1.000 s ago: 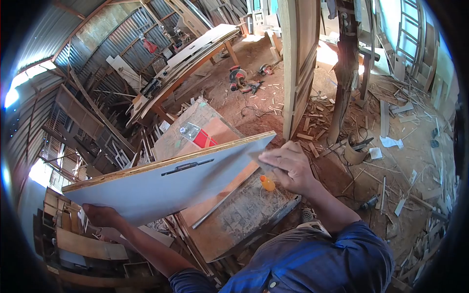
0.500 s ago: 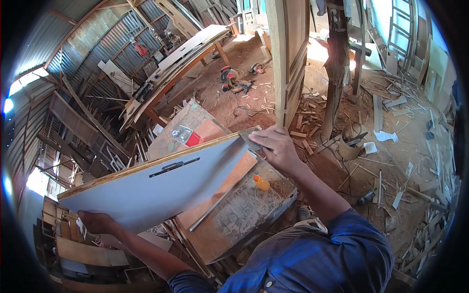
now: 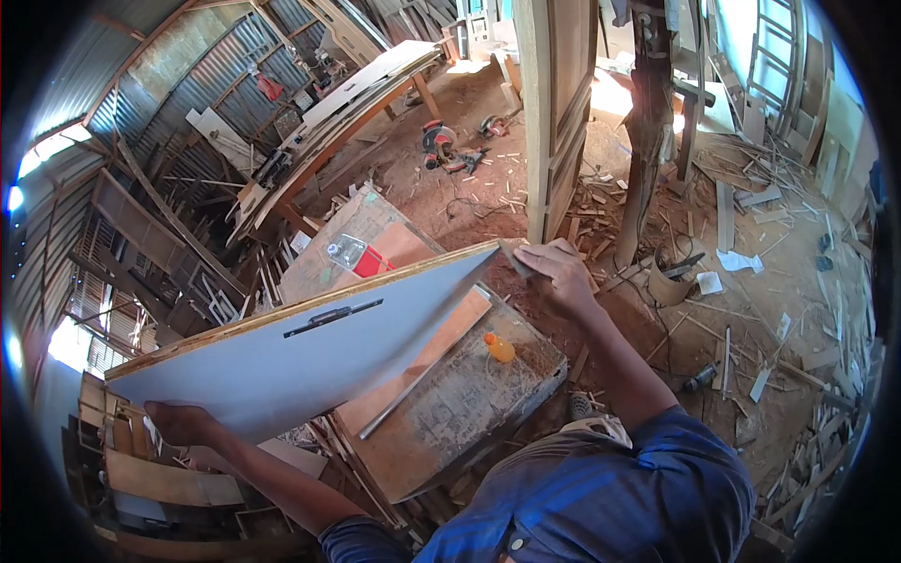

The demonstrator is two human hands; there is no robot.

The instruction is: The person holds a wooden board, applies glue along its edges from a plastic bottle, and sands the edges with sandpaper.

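Observation:
A white-faced board (image 3: pixel 253 361) with a raw wooden edge stands tilted across the workbench (image 3: pixel 460 413). Set into its face is a dark, narrow metal fitting (image 3: pixel 333 318). My left hand (image 3: pixel 180 424) is closed around the board's lower left side, its fingertips hidden behind it. At the upper right corner, my right hand (image 3: pixel 561 274) pinches a small brownish-grey piece of sandpaper (image 3: pixel 513 256) against the board's end. Under the board on the bench lies a metal rod (image 3: pixel 413 399). An orange bottle (image 3: pixel 500 348) is on the bench below my right hand.
Behind the board lies a clear bottle with a red label (image 3: pixel 361 256). A wooden door (image 3: pixel 563 113) stands upright ahead, beside a dark post (image 3: pixel 649 131). Power tools (image 3: pixel 439 145) and wood scraps are on the dirt floor. A long table (image 3: pixel 357 103) carries boards.
My right hand has moved right with the sandpaper, from the top edge near the corner to the corner's end. The board has shifted slightly; my left hand keeps its hold.

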